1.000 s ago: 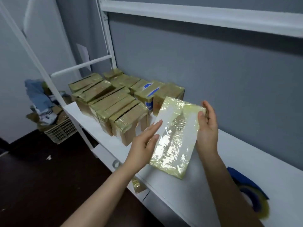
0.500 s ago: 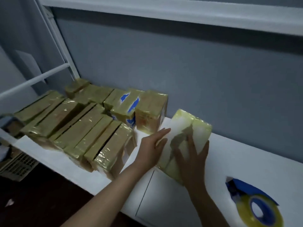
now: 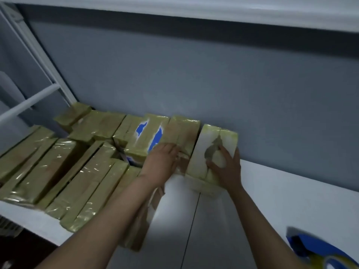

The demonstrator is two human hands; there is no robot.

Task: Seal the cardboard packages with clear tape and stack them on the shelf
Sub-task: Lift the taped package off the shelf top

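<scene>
A white package wrapped in clear tape (image 3: pixel 202 150) lies on the white shelf (image 3: pixel 281 191) against the grey wall, at the right end of the back row of taped packages. My right hand (image 3: pixel 225 167) rests flat on its top and front right, fingers spread. My left hand (image 3: pixel 162 159) lies with straight fingers on the brown taped package (image 3: pixel 184 131) just to its left. Further left sits a package with blue torn patches (image 3: pixel 143 134). Rows of taped cardboard packages (image 3: pixel 64 171) fill the left part of the shelf.
A blue tape dispenser with a roll of clear tape (image 3: pixel 326 253) lies on the shelf at the bottom right corner. White shelf posts and a crossbar (image 3: pixel 29 101) rise at the left. An upper white shelf edge (image 3: pixel 194 14) runs overhead.
The white package went from held up in both hands to lying on the shelf, slid back against the wall beside the brown package. Both hands followed it forward.
</scene>
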